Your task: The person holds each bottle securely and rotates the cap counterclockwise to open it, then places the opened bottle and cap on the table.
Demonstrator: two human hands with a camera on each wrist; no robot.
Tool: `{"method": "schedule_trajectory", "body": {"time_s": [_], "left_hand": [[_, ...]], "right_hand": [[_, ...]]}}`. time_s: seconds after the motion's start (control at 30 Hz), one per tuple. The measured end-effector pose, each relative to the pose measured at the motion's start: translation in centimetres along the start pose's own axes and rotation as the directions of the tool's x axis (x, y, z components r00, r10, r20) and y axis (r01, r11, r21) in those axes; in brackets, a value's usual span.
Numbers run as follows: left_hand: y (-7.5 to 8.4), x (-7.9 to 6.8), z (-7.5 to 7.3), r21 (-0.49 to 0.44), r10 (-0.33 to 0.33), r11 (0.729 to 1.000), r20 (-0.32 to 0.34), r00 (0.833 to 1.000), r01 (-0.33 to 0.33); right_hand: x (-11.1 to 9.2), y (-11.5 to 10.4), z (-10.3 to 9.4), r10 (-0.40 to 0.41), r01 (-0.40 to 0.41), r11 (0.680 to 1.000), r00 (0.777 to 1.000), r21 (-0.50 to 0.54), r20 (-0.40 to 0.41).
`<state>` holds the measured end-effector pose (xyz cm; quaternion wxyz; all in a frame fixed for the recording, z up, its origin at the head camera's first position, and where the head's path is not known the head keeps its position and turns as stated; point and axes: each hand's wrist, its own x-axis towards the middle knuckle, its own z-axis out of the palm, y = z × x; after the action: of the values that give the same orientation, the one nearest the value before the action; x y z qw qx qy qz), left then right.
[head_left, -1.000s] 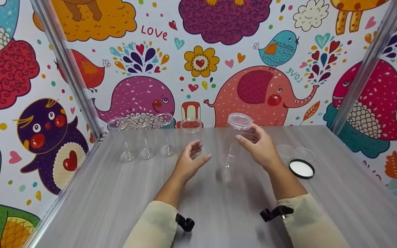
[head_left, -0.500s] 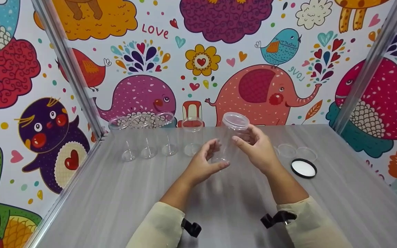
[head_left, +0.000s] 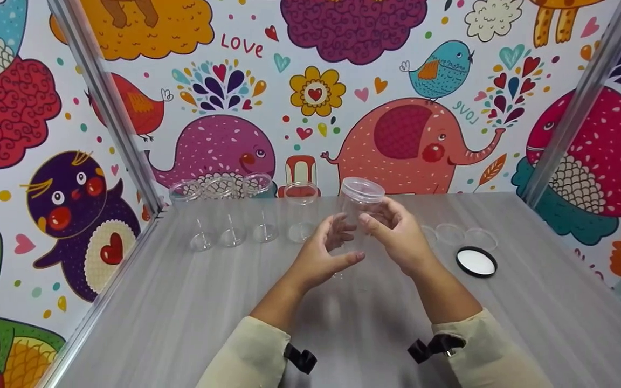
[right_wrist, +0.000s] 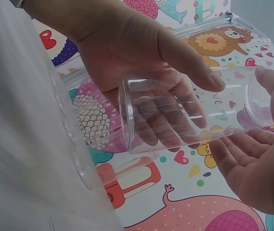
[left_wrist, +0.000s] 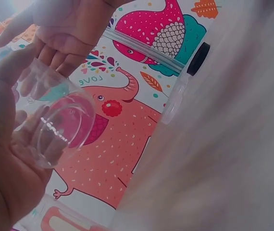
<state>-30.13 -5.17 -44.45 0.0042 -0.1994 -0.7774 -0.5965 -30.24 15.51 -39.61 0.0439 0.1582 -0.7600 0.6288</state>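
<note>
A clear plastic jar (head_left: 354, 207), topped by a clear lid (head_left: 363, 188), is held up between the two hands. The right hand (head_left: 405, 237) grips it near the top, thumb and fingers about the lid end in the right wrist view. Lower down, the left hand (head_left: 316, 256) curves round the body, thumb on one side and fingers (right_wrist: 168, 113) showing through the clear wall. The round base (left_wrist: 65, 130) faces the left wrist camera. The jar stands slightly tilted over the grey table (head_left: 224, 302).
Several clear jars (head_left: 301, 231) stand in a row at the back left. Clear round lids (head_left: 481, 238) lie flat on the right, beside a black-rimmed lid (head_left: 476, 262) with a white centre. Metal posts (head_left: 111, 108) and a cartoon-printed wall (head_left: 316, 48) bound the table.
The left hand has moved right from beside the jar to round its body. The right hand has brought the jar a little to the left.
</note>
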Motion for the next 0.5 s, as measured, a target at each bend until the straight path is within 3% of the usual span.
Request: {"method": "schedule_trajectory", "body": {"time_s": [0.3,0.5], "left_hand": [[-0.15,-0.07,0.27,0.05,-0.023,0.998,-0.031,0.999,0.024],[-0.23,-0.02,0.72,0.227,-0.007,0.974,-0.072,0.997,0.023]], "right_hand": [[0.5,0.4,-0.16,-0.024,0.024,1.0,0.999,0.012,-0.03],[0.61,0.23,-0.57,-0.071,0.056,0.991,0.989,-0.118,-0.126]]}}
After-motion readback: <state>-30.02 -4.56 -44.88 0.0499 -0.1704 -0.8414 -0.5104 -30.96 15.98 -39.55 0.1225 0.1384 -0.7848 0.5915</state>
